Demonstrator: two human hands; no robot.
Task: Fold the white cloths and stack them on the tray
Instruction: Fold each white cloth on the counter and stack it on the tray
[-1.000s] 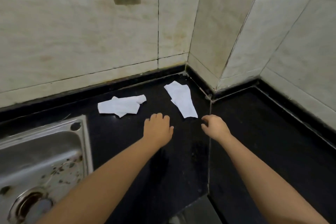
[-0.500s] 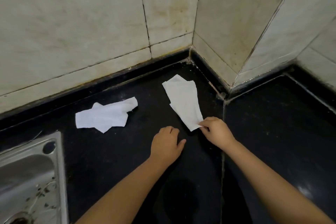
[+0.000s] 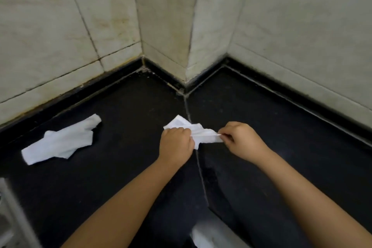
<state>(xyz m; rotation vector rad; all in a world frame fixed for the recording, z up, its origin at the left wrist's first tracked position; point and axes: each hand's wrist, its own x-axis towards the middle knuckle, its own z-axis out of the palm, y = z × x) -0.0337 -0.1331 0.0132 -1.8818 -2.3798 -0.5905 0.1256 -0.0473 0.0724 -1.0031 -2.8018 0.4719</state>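
White cloth (image 3: 198, 134) is bunched between my two hands over the black stone bench (image 3: 120, 167), right above the seam where two slabs meet, near the tiled wall corner. My left hand (image 3: 176, 143) is curled closed over the cloth's left part, knuckles up, pressing it low toward the bench. My right hand (image 3: 240, 140) pinches the cloth's right edge between thumb and fingertips, the other fingers tucked in, and the fabric is drawn taut between the two grips. Both forearms reach forward from the bottom of the view.

I judge the task barely begun: this cloth is only being gathered or straightened, with no clean fold visible yet. A second white cloth (image 3: 60, 143) lies crumpled and untouched, well apart to the left. No tray is clearly in view; a pale blurred shape (image 3: 211, 235) at the bottom edge could be one, but I cannot tell. Nothing is stacked.
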